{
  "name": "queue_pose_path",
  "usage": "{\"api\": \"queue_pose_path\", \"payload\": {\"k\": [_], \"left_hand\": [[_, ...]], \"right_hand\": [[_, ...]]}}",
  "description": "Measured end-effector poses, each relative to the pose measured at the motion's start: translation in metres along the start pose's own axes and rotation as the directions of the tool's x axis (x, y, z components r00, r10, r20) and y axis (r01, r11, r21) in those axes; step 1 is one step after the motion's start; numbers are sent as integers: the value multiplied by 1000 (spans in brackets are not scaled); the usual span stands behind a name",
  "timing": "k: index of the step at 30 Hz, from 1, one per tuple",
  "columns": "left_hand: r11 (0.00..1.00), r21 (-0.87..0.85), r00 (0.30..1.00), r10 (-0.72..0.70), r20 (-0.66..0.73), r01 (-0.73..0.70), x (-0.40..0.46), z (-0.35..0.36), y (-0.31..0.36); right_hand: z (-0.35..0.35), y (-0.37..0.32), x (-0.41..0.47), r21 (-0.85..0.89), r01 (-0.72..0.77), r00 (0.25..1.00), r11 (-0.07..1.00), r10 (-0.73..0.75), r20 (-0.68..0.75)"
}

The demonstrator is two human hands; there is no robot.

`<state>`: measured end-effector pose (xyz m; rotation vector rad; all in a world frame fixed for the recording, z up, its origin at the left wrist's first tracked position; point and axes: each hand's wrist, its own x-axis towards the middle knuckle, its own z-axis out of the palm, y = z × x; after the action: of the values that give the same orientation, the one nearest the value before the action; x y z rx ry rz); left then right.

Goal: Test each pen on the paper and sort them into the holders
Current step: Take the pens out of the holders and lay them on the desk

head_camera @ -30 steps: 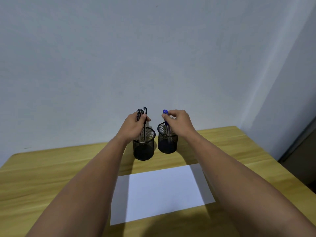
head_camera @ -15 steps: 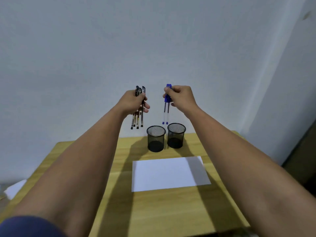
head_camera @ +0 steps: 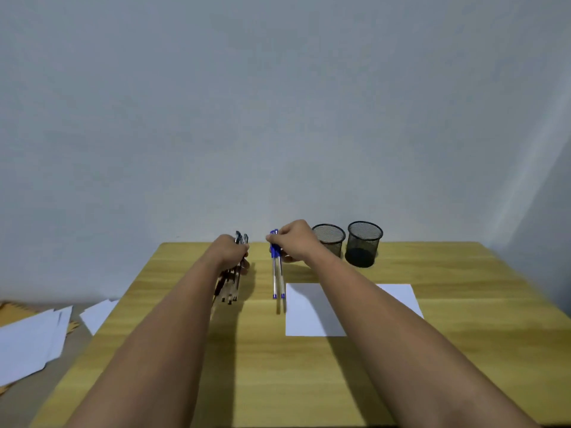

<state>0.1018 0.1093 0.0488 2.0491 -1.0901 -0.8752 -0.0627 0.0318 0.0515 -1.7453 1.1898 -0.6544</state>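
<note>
My left hand [head_camera: 229,254] grips a bundle of black pens [head_camera: 230,285], tips pointing down just above the wooden table [head_camera: 463,350]. My right hand [head_camera: 293,240] holds two blue pens [head_camera: 277,273] upright, tips near the left edge of the white paper [head_camera: 312,316]. Two black mesh holders stand at the back right: the left holder [head_camera: 329,239] partly behind my right hand, the right holder [head_camera: 364,244] beside it. Both holders look empty.
Loose white sheets [head_camera: 31,338] lie on a lower surface left of the table. The grey wall [head_camera: 278,118] runs directly behind the table's far edge. My forearms cross the near half of the table.
Both hands lifted the pens out of the holders, then carried them left and down to just above the table. The view shifted, so the holders now appear at the right.
</note>
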Motion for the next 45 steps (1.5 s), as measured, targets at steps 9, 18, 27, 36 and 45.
{"api": "queue_pose_path", "payload": {"k": [9,18,27,36,45], "left_hand": [[982,187,994,-5,-108,26,42,11,-58],[963,268,985,31,-167,15,39,-5,-77],[961,274,986,-4,-164,49,1,-52,-102],[929,352,972,-34,-231,116,-67,-102,-138],[924,332,956,-96,-277,189,-120,-111,-188]], "right_hand": [[70,41,26,-319,-42,999,947,43,-5],[87,50,22,-542,0,1000,840,5,7],[100,28,-10,-567,150,987,810,-154,41],[131,-7,-73,-456,361,928,813,-264,263],[197,-8,-148,-376,636,729,674,-364,580]]}}
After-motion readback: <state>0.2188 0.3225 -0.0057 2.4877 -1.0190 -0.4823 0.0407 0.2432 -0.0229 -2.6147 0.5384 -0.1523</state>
